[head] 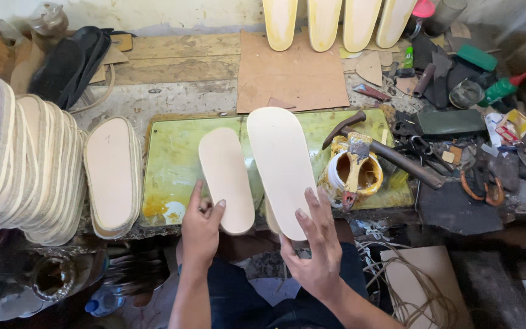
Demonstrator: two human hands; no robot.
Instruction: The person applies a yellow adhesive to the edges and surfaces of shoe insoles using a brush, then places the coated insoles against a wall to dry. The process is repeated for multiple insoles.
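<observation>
My left hand [201, 228] grips the near end of a small cream insole [226, 176] that lies flat on the glue-stained green work board [165, 152]. My right hand [318, 247] holds the near end of a larger cream sole [281, 167], tilted up off the board and partly over another piece beneath it. The two soles sit side by side, almost touching.
A fanned stack of rope-edged soles [25, 164] fills the left bench. A glue pot with a brush [353, 170] and a hammer [385, 149] sit right of the board. Cardboard [293, 76], upright yellow soles [336, 21] and scattered tools [458, 122] crowd the back and right.
</observation>
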